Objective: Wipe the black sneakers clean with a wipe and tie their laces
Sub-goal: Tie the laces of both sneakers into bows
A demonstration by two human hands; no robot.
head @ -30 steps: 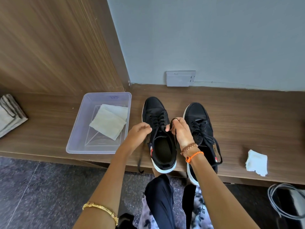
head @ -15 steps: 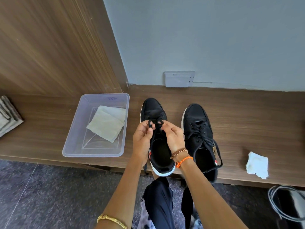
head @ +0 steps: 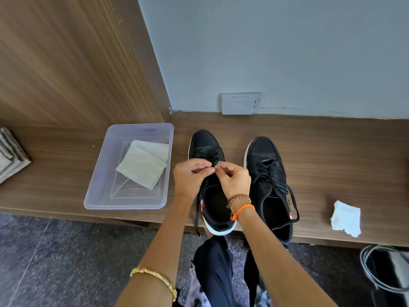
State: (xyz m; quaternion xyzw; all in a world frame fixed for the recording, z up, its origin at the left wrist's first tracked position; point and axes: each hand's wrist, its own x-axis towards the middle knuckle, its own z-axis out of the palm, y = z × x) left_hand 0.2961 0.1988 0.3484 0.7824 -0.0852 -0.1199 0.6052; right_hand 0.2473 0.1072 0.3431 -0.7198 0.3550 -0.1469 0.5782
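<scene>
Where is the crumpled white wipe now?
In the head view, the crumpled white wipe lies on the wooden shelf, right of the right black sneaker.

I look down on a long brown wood-grain bench (head: 332, 156) running the width of my view. Behind it rises a plain pale grey-blue wall (head: 276, 47), evenly lit by soft daylight. A white rectangular socket plate (head: 240, 103) sits on that wall just above the bench's back edge. At the bench's left end stands a tall brown wood-veneer panel (head: 66, 58), meeting the wall in a corner. Below the bench's front edge lies a dark speckled stone floor (head: 66, 262).
</scene>
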